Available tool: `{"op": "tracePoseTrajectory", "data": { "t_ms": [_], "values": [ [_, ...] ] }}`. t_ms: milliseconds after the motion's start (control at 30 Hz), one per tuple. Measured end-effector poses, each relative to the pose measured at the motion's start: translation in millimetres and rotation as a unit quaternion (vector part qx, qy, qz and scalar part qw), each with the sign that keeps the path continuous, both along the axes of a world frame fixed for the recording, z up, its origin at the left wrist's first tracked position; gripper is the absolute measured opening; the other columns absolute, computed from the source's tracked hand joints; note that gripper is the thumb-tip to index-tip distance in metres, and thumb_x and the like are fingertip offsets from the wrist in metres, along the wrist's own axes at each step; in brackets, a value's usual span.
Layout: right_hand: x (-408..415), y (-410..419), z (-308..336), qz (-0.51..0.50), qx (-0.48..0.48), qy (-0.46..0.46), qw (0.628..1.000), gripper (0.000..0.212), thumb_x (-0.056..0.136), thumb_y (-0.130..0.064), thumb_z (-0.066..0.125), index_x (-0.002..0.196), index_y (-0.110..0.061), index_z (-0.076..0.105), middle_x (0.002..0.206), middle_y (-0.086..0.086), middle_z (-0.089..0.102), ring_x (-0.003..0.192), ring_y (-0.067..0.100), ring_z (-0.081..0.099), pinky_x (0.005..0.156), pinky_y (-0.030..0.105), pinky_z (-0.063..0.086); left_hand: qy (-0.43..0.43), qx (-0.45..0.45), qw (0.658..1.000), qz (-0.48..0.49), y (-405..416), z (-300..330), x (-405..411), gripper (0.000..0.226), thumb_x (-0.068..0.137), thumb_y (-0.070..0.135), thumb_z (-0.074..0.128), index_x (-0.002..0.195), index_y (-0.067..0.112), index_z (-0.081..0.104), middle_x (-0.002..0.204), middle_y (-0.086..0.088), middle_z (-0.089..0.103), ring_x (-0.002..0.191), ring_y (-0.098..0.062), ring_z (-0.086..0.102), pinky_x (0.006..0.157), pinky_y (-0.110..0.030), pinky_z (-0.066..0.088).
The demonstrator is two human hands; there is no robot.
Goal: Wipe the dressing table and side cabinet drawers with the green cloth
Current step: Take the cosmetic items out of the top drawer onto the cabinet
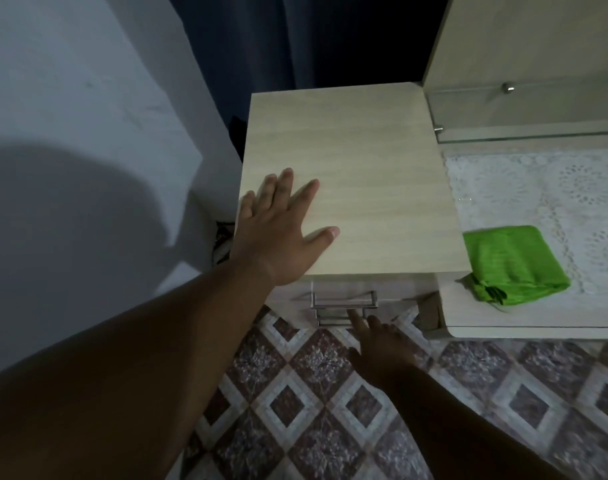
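Green cloth (pixel 515 264): fuzzy, folded, lying on lace mat (pixel 544 188) on dressing table (pixel 524 329). Side cabinet (pixel 358 161), pale wood-grain top. Left hand (pixel 281 230) flat, fingers spread, on top. Right hand (pixel 378 344) open, fingertips at metal bar drawer handle (pixel 344 301). Diamond-tiled floor (pixel 316 403).

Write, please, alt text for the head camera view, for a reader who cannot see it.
Seen from above, a person's left hand lies flat on a pale wooden side cabinet, and the right hand reaches to a metal drawer handle below. A folded green cloth lies untouched on the lace-covered dressing table to the right.
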State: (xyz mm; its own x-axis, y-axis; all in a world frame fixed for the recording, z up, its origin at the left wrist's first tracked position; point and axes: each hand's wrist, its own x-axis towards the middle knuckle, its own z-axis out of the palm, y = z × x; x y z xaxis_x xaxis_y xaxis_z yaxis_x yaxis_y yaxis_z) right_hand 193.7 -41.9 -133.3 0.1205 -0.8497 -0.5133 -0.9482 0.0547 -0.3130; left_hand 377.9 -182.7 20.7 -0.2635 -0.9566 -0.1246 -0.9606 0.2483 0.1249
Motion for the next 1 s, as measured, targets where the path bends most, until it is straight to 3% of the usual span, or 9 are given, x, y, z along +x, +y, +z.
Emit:
{"op": "tracePoseTrajectory", "data": {
  "t_ms": [167,400,467,533,600,667,733,833,1000],
  "values": [
    [2,-24,-4,0.019,0.044,0.049,0.998,0.06,0.096,-0.032,0.05,0.15,-0.013,0.032,0.15,0.011,0.042,0.131,0.03,0.045,0.107,0.045,0.041,0.005,-0.006,1.0,0.001,0,-1,2,0.082,0.086,0.081,0.018,0.156,0.044,-0.003,0.167,0.003,-0.015,0.153,-0.018,-0.017,0.123,-0.048,-0.003],
    [3,10,12,0.032,0.067,0.05,0.996,0.059,0.095,-0.026,0.052,0.151,-0.021,0.031,0.144,0.007,0.05,0.127,0.027,0.052,0.108,0.046,0.042,0.002,-0.006,1.0,-0.001,1,2,2,0.082,0.086,0.081,0.017,0.156,0.044,-0.004,0.167,0.003,-0.015,0.153,-0.018,-0.016,0.123,-0.048,-0.002],
    [4,27,22,0.039,-0.026,0.007,0.999,0.05,0.095,-0.03,0.048,0.143,-0.022,0.042,0.131,0.005,0.06,0.115,0.025,0.06,0.1,0.044,0.048,-0.004,-0.006,1.0,-0.003,2,2,2,0.082,0.086,0.081,0.016,0.156,0.043,-0.004,0.167,0.003,-0.015,0.153,-0.018,-0.016,0.123,-0.048,-0.002],
    [4,41,29,0.046,-0.148,-0.02,0.988,0.036,0.088,-0.035,0.051,0.121,-0.021,0.06,0.111,0.001,0.064,0.099,0.024,0.065,0.082,0.039,0.054,-0.003,-0.004,1.0,-0.001,2,2,2,0.082,0.086,0.081,0.017,0.156,0.043,-0.003,0.167,0.003,-0.014,0.153,-0.018,-0.015,0.123,-0.048,-0.002],
    [1,46,26,0.034,-0.198,-0.006,0.98,0.04,0.083,-0.041,0.059,0.117,-0.02,0.062,0.112,0.002,0.063,0.102,0.024,0.063,0.08,0.039,0.056,-0.001,-0.003,1.0,-0.001,2,1,2,0.082,0.086,0.08,0.018,0.156,0.044,-0.002,0.167,0.002,-0.013,0.153,-0.019,-0.015,0.123,-0.048,-0.002],
    [-3,44,23,0.035,-0.167,0.025,0.985,0.047,0.088,-0.048,0.051,0.125,-0.021,0.063,0.119,0.002,0.066,0.106,0.024,0.064,0.085,0.042,0.057,-0.001,-0.005,1.0,0.0,2,1,2,0.082,0.086,0.08,0.018,0.156,0.043,-0.002,0.167,0.002,-0.013,0.153,-0.019,-0.014,0.123,-0.048,-0.001],
    [-6,43,22,0.048,-0.149,0.034,0.987,0.046,0.092,-0.049,0.038,0.114,-0.025,0.07,0.107,0.001,0.071,0.09,0.022,0.068,0.076,0.039,0.056,-0.004,-0.005,1.0,0.002,1,1,3,0.082,0.086,0.08,0.018,0.156,0.044,-0.002,0.167,0.002,-0.013,0.153,-0.019,-0.014,0.123,-0.048,-0.001],
    [-5,50,26,0.055,-0.121,0.044,0.99,0.039,0.09,-0.043,0.038,0.098,-0.026,0.073,0.093,-0.002,0.072,0.075,0.019,0.066,0.063,0.035,0.054,-0.007,-0.005,1.0,0.002,2,1,2,0.081,0.087,0.08,0.02,0.157,0.043,-0.001,0.168,0.002,-0.012,0.153,-0.019,-0.013,0.123,-0.048,0.0],
    [1,69,27,0.04,-0.08,0.028,0.996,0.036,0.089,-0.044,0.042,0.097,-0.028,0.073,0.092,-0.005,0.074,0.076,0.019,0.068,0.063,0.036,0.056,-0.009,-0.013,1.0,0.002,2,1,3,0.081,0.088,0.08,0.02,0.157,0.043,0.0,0.168,0.002,-0.011,0.154,-0.019,-0.011,0.123,-0.048,0.001]
  ]
}}
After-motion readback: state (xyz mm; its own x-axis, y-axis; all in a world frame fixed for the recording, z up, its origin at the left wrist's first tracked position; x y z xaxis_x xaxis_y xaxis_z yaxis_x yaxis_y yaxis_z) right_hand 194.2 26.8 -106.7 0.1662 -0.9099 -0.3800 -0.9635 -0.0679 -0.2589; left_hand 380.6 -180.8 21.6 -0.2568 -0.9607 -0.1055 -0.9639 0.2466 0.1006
